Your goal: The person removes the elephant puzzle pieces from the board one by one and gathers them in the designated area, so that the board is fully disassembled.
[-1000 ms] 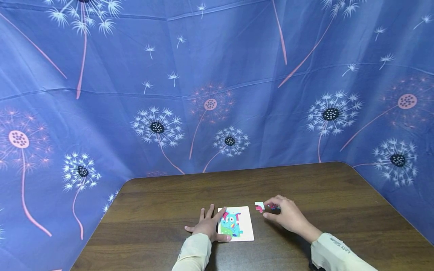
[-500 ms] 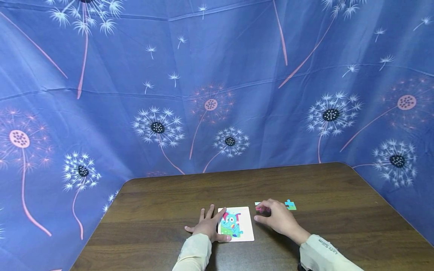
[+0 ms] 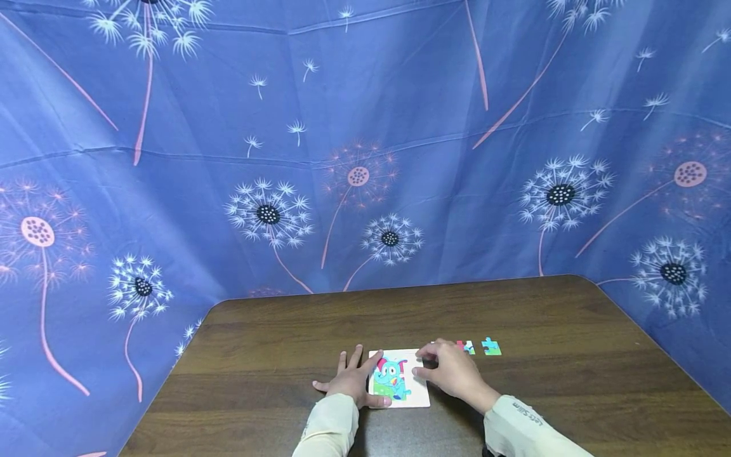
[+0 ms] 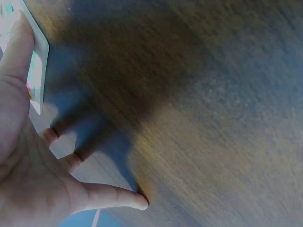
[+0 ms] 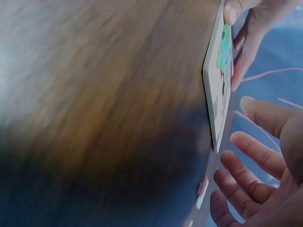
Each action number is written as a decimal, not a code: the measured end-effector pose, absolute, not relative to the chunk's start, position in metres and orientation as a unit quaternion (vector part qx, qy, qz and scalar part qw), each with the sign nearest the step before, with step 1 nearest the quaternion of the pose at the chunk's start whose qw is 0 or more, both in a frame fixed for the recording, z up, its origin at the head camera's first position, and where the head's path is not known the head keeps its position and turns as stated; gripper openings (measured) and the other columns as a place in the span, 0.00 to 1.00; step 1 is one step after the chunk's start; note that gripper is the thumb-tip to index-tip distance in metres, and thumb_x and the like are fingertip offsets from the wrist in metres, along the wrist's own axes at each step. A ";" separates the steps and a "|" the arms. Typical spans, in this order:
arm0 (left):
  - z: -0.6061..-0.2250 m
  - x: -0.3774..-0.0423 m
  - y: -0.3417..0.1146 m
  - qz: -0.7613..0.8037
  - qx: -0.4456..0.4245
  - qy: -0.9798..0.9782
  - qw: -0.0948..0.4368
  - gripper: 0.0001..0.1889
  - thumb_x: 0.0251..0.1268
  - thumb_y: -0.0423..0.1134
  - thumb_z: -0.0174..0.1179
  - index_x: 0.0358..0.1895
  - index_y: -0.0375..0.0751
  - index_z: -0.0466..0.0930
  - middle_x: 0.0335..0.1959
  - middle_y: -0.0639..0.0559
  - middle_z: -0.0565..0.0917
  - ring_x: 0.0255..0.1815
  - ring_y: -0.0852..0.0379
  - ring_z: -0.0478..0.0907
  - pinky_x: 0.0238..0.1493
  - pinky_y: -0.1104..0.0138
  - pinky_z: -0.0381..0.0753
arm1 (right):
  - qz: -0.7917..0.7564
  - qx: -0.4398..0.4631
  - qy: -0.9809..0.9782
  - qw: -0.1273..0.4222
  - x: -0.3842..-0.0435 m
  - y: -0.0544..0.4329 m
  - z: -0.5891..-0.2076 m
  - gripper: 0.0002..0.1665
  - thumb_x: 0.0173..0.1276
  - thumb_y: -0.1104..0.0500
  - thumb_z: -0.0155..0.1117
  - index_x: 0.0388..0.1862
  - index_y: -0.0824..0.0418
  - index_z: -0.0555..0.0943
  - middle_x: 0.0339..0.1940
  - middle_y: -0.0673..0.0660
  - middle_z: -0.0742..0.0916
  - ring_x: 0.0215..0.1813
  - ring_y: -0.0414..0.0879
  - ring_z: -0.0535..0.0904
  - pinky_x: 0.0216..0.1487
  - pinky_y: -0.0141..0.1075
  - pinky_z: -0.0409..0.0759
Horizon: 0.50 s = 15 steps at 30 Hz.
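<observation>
A square jigsaw board (image 3: 419, 397), partly filled with a blue cartoon elephant picture, lies on the brown table. My left hand (image 3: 349, 381) rests over its left edge with the fingers spread, the thumb on the lower edge. My right hand (image 3: 454, 371) is by the board's right side, thumb and index fingertips over the pale part. In the right wrist view the right hand (image 5: 265, 165) has loosely bent fingers and no piece shows between them. A red, white and blue jigsaw piece (image 3: 468, 347) lies beyond it; another piece, mostly hidden, shows only a white corner.
A blue and green jigsaw piece (image 3: 491, 346) lies farthest right in the row. The wooden table (image 3: 274, 355) reaches back to a blue dandelion-print cloth (image 3: 457, 209), which hangs behind and along the sides.
My right hand has moved left from over the loose pieces to the board's right edge, uncovering the two pieces on the right. The left hand has stayed on the board.
</observation>
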<state>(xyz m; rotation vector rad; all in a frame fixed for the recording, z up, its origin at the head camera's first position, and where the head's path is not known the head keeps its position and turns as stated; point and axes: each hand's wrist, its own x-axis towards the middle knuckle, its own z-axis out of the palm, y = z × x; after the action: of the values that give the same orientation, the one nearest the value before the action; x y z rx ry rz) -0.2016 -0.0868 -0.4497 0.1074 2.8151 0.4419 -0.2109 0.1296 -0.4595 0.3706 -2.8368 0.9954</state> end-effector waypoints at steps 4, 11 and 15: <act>-0.451 -0.202 -0.087 0.148 0.034 0.978 0.146 0.49 0.48 0.60 0.77 0.77 0.68 0.63 0.81 0.51 0.57 0.82 0.39 0.50 0.52 0.16 0.55 | 0.319 0.121 -0.938 0.057 -0.212 0.121 -0.460 0.12 0.54 0.55 0.82 0.37 0.54 0.89 0.31 0.47 0.81 0.36 0.43 0.76 0.34 0.39 0.75; -0.453 -0.203 -0.087 0.153 0.029 0.977 0.144 0.49 0.48 0.60 0.77 0.77 0.69 0.63 0.81 0.52 0.57 0.82 0.36 0.48 0.53 0.16 0.53 | 0.300 0.116 -0.945 0.063 -0.215 0.111 -0.459 0.12 0.53 0.55 0.83 0.35 0.55 0.89 0.31 0.49 0.82 0.35 0.42 0.76 0.31 0.39 0.75; -0.452 -0.203 -0.087 0.148 0.028 0.979 0.140 0.49 0.47 0.60 0.77 0.76 0.69 0.64 0.81 0.52 0.58 0.81 0.35 0.49 0.53 0.16 0.54 | 0.287 0.118 -0.947 0.077 -0.216 0.107 -0.461 0.12 0.52 0.55 0.83 0.34 0.55 0.89 0.29 0.48 0.81 0.33 0.42 0.75 0.29 0.39 0.74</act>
<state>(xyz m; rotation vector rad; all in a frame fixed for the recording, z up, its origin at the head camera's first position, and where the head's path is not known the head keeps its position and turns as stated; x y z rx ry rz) -0.2033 -0.0870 -0.4523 0.0800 2.8272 0.4274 -0.2162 0.1071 -0.4613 0.3522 -2.8385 0.8604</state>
